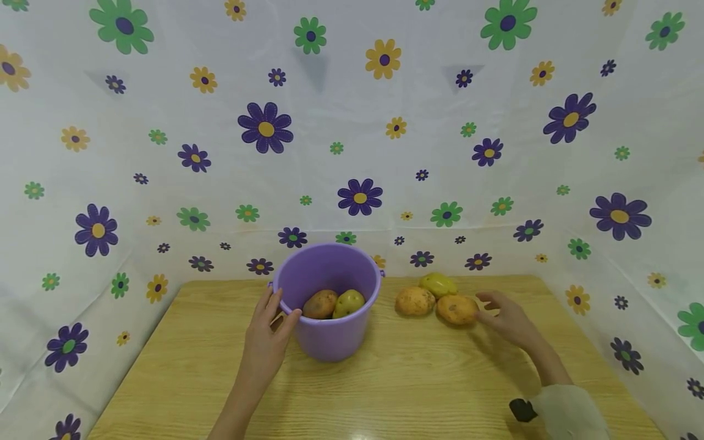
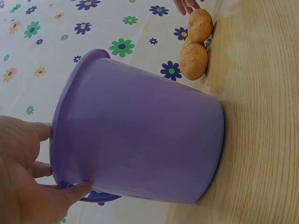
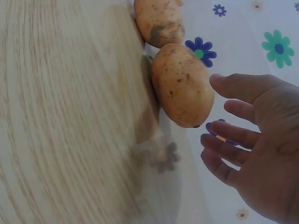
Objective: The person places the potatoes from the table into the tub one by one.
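A purple bucket (image 1: 332, 335) stands on the table, with a brown potato (image 1: 320, 304) and a greenish potato (image 1: 349, 303) inside it. My left hand (image 1: 268, 339) holds the bucket's rim at its near left side; in the left wrist view the fingertips meet the rim and outer wall. To the right of the bucket, two tan potatoes lie side by side, the left one (image 1: 415, 301) and the right one (image 1: 457, 309). A yellow-green potato (image 1: 438, 284) lies behind them. My right hand (image 1: 508, 319) is beside the right tan potato, fingers spread and apart from it in the right wrist view.
The light wooden table (image 1: 418, 391) reaches back to a white flower-print cloth (image 1: 330, 165), which also hangs along both sides. A small handle lug (image 1: 382, 273) sticks out at the bucket's right rim.
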A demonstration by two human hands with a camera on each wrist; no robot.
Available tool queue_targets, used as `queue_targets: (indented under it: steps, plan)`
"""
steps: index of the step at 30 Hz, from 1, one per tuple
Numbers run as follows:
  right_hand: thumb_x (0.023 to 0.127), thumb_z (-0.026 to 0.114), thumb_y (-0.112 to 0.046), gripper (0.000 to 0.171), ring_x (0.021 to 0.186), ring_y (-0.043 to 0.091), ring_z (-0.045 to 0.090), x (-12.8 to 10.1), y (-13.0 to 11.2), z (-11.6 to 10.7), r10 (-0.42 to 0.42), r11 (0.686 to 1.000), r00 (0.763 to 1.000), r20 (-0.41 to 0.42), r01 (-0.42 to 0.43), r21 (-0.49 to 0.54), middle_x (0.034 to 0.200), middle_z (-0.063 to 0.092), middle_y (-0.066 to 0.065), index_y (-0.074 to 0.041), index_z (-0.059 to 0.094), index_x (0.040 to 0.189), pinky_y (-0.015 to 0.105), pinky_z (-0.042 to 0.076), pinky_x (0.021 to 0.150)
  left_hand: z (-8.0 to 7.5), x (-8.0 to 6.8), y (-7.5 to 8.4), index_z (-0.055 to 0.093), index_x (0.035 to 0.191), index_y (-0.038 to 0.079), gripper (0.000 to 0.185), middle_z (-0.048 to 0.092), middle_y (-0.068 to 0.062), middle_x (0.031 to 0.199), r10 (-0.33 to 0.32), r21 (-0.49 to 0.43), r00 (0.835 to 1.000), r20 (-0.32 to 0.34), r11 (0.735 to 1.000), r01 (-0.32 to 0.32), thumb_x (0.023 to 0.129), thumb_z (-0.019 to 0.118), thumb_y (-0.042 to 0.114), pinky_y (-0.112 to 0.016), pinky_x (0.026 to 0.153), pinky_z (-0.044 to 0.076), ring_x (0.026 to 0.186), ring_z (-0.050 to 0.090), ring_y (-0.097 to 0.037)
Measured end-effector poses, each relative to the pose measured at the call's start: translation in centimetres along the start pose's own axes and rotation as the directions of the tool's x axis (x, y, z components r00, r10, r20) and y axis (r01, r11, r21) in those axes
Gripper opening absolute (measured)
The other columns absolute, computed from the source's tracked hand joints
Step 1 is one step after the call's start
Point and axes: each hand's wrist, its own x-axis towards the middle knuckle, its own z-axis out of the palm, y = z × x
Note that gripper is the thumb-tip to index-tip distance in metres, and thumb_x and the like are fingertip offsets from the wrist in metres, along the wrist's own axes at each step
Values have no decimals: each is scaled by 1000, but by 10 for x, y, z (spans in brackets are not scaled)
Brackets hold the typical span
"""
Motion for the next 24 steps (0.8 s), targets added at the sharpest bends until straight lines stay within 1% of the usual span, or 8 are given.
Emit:
queue_targets:
  steps: [5,8,13,17,21,24]
  plan:
    - [98,73,-18,58,116,53,58,5,10,7,24,1000,999,25,-24,11,137,54,37,14,50,140,66,55,93,0,1,-2,33,158,-4,71,14,-14,170,4,-5,1000,-1,1000,-4,105,65,30,-37,114,44,145,42,-35]
    - [96,74,-18,62,117,53,58,8,15,11,24,1000,999,40,-25,20,139,53,38,14,48,142,68,53,96,0,1,-2,33,158,-4,72,15,-14,170,10,-3,1000,-5,1000,-10,104,65,32,-38,114,44,144,43,-36]
    - [94,75,-15,68,115,56,59,11,22,16,-7,999,998,60,5,44,141,48,42,18,43,144,68,53,97,0,0,-2,34,158,-4,71,15,-15,170,2,-3,1000,-8,1000,-2,104,65,30,-40,114,45,144,42,-36]
    - [93,77,-14,69,112,55,61,11,23,19,-12,999,998,56,10,34,140,47,43,20,43,143,66,55,95,0,0,-2,34,158,-5,69,15,-16,170,4,-12,1000,-8,1000,-5,105,65,26,-41,115,44,144,42,-37]
    - [94,76,-12,68,114,56,60,11,21,20,1,999,998,68,-4,46,142,45,44,20,42,144,66,54,97,1,0,-1,34,157,-5,68,16,-17,170,13,-16,1000,-10,1000,-13,104,65,24,-42,115,44,144,43,-37]
    - [95,75,-12,67,117,56,59,12,21,20,11,998,997,80,-16,60,144,43,44,19,41,145,65,53,100,0,0,1,35,157,-5,68,16,-16,170,15,-20,1000,-9,1000,-15,104,66,26,-42,115,44,144,43,-36]
